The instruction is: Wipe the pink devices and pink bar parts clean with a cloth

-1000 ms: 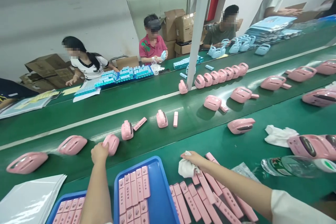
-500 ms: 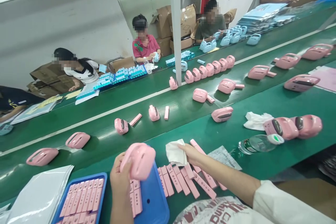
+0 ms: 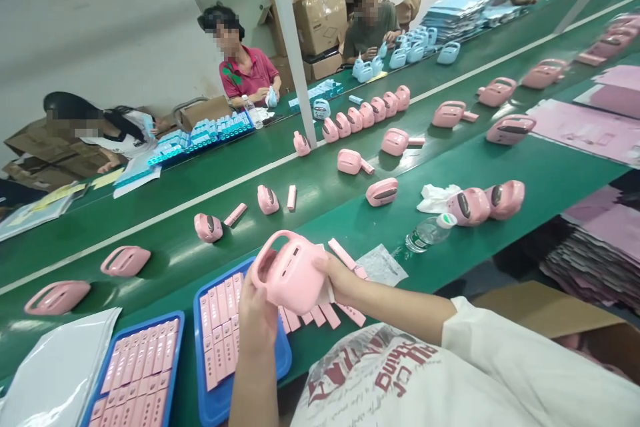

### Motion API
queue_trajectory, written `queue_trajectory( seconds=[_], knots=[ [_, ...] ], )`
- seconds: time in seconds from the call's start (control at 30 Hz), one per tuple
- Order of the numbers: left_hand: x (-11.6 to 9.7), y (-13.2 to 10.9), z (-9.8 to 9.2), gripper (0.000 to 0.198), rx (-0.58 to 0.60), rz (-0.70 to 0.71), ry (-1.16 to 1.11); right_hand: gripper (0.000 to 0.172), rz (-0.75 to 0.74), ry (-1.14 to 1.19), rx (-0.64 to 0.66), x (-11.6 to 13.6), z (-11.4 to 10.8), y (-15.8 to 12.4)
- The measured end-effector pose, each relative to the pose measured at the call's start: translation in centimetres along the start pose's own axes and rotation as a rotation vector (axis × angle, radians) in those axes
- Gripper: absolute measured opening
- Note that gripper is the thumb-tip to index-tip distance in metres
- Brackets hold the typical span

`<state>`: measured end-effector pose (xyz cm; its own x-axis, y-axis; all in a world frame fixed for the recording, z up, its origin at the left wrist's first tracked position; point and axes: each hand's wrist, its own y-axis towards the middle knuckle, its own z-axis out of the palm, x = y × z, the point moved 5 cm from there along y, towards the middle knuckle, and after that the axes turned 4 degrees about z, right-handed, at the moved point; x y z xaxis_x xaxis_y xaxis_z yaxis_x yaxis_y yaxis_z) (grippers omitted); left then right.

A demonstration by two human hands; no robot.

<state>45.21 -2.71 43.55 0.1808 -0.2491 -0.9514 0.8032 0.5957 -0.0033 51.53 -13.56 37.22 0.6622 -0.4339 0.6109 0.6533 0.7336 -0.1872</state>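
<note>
Both hands on one pink unit [image 3: 293,273], head view only. It's held in the air above the near edge of the green bench [image 3: 550,173], over the right-hand blue tray [image 3: 220,400], handle loop up and to the left.

Left hand [image 3: 256,312]: under the unit's lower left, fingers curled up around it, thumb on the face. Right hand [image 3: 345,280]: wrapped on the unit's right end, fingers closed tight. A scrap of white shows under that palm; can't tell what it is.

Both blue trays carry rows of pink strips; the second tray [image 3: 176,347] sits just left of the first. Loose pink strips [image 3: 320,315] lie on the bench below the right hand.

Further right on the bench: a water bottle [image 3: 425,235] on its side, a white rag [image 3: 436,196], and two more pink units [image 3: 483,202] touching each other. The conveyor belt [image 3: 175,247] beyond carries pink units spaced apart. Across it, a person in a red shirt [image 3: 247,73] sits handling a blue part.
</note>
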Motion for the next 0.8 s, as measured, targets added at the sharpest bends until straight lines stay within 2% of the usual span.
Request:
queue_trajectory(
  seconds=[0.07,0.13,0.23,0.37,0.47,0.53,0.6,0.7,0.8],
  knots=[
    [0.9,-1.3,0.8,0.076,-0.007,0.060,0.068,0.067,-0.020,0.024,-0.030,0.5,0.0,-0.7],
    [2.1,-2.5,1.2,0.089,-0.046,0.050,0.131,0.065,-0.061,-0.003,-0.050,1.5,0.2,-1.4],
    [3.0,-3.3,1.3,0.085,-0.076,0.044,0.173,0.070,-0.123,-0.081,-0.027,3.2,0.9,-2.4],
    [1.1,-3.6,1.0,0.076,-0.103,0.162,0.194,0.074,-0.180,-0.115,-0.023,4.9,1.4,-3.3],
    [-1.0,-4.0,1.4,0.074,-0.123,0.182,0.170,0.065,-0.190,-0.146,-0.106,6.0,1.2,-3.6],
    [-2.0,-4.2,2.0,0.077,-0.110,0.173,0.171,0.056,-0.249,-0.288,-0.143,7.2,1.3,-4.0],
    [-2.5,-4.4,2.6,0.082,-0.105,0.164,0.209,0.050,-0.404,-0.547,-0.068,8.8,2.4,-4.7],
    [-2.5,-4.2,3.3,0.088,-0.097,0.186,0.287,0.046,-0.678,-0.976,0.166,10.1,5.2,-6.1],
    [-2.0,-3.8,3.7,0.080,-0.055,0.225,0.338,0.039,-0.745,-1.236,0.334,10.1,6.8,-6.7]
  ],
)
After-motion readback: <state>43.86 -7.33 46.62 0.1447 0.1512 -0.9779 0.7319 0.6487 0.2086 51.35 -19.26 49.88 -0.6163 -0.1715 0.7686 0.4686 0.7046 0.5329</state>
